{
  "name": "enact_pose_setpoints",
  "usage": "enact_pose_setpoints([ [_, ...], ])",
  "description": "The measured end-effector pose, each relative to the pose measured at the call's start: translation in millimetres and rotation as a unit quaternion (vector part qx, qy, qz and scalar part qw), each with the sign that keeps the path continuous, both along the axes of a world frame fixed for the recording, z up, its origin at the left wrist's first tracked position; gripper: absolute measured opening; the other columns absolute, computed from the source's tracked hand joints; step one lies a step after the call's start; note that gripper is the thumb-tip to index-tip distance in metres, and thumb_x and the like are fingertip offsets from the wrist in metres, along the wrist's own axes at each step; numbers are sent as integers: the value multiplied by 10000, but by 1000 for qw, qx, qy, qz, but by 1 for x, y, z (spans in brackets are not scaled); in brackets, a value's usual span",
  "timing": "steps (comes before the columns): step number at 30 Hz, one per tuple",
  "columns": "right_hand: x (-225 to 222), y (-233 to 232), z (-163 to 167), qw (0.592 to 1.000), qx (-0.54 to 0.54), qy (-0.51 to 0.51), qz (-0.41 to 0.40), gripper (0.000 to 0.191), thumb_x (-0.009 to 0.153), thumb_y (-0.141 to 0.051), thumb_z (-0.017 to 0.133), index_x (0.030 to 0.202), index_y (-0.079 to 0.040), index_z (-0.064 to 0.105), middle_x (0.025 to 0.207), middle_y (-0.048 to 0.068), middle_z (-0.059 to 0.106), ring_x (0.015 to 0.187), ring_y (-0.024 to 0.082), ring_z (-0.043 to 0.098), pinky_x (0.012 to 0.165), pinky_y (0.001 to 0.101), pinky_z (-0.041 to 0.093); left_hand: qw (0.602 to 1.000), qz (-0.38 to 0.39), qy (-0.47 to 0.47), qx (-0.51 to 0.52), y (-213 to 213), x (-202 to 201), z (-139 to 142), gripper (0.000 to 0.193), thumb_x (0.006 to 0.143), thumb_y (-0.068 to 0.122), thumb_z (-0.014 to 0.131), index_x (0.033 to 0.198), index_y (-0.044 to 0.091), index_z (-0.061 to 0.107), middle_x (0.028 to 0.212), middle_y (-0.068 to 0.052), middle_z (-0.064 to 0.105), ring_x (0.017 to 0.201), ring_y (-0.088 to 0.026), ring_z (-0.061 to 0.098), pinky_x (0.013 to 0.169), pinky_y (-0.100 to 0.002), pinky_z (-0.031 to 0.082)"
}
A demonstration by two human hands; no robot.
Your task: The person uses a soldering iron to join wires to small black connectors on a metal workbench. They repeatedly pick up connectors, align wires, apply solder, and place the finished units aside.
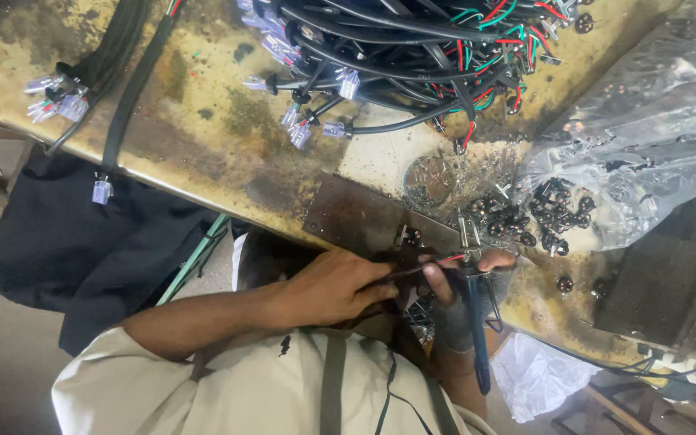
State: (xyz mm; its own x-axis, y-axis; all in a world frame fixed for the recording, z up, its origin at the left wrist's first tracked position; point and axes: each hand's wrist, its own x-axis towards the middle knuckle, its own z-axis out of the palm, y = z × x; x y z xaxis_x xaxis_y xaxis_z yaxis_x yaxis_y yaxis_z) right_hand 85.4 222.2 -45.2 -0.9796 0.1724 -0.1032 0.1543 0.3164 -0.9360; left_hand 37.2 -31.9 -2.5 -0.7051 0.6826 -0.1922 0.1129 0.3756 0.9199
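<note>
From my remote seat I see a worn, stained yellow workbench (203,129) running across the view. At its far edge a tangled heap of black cables (412,48) lies with red and green wires mixed in, and small clear connectors (348,82) stick out along its near side. To the left, a second black cable bundle (114,56) trails over the bench edge, ending in more clear plugs (58,101). On the right, a crumpled clear plastic bag (646,121) spills small black round parts (549,213) onto the surface. A dark metal plate (356,217) lies on the bench's near edge, a round clear lid (428,181) just beyond it. A dark cloth (74,242) hangs below the bench.
</note>
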Motion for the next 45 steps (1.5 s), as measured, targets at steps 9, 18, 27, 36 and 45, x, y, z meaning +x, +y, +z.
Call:
enact_pose_setpoints([
  [9, -12, -11, 1, 996, -7, -68, 64, 158, 888, -119, 773, 998, -30, 701, 795, 4, 653, 685, 102, 582, 622, 247, 457, 985, 129, 106, 35, 6, -15, 9, 204, 957, 249, 697, 972, 53, 748, 835, -168, 728, 755, -387, 701, 661, -476, 546],
  [18, -24, -34, 24, 995, -32, 88, 29, 443, 932, -19, 812, 1144, -63, 425, 917, 25, 642, 819, 113, 543, 780, 267, 441, 947, 247, 142, 149, 21, -16, -2, 144, 924, 109, 750, 1039, 24, 734, 1022, -130, 757, 873, -294, 768, 742, -340, 612],
  [27, -19, -32, 19, 998, -30, -57, 15, 323, 997, -15, 755, 1140, -84, 474, 964, 62, 682, 700, 104, 596, 647, 243, 485, 967, 212, 77, 121, 17, -19, 3, 122, 1020, 168, 674, 1035, 51, 705, 895, -149, 713, 759, -331, 714, 625, -377, 541],
  [36, -21, -32, 24, 991, 71, 99, 57, 550, 916, 25, 789, 1150, -85, 304, 937, 43, 693, 913, 144, 573, 963, 281, 396, 946, 208, 238, 78, 19, -14, 2, 94, 876, 109, 778, 963, 79, 757, 849, -66, 709, 705, -271, 703, 600, -374, 550],
  [45, -22, -36, 21, 956, 263, 96, 90, 425, 851, 52, 861, 1064, -171, 568, 903, 82, 709, 857, 191, 610, 852, 273, 432, 943, 218, 230, 101, 14, -14, 2, 88, 905, 92, 780, 990, 85, 757, 908, -57, 733, 758, -258, 724, 651, -359, 576],
])
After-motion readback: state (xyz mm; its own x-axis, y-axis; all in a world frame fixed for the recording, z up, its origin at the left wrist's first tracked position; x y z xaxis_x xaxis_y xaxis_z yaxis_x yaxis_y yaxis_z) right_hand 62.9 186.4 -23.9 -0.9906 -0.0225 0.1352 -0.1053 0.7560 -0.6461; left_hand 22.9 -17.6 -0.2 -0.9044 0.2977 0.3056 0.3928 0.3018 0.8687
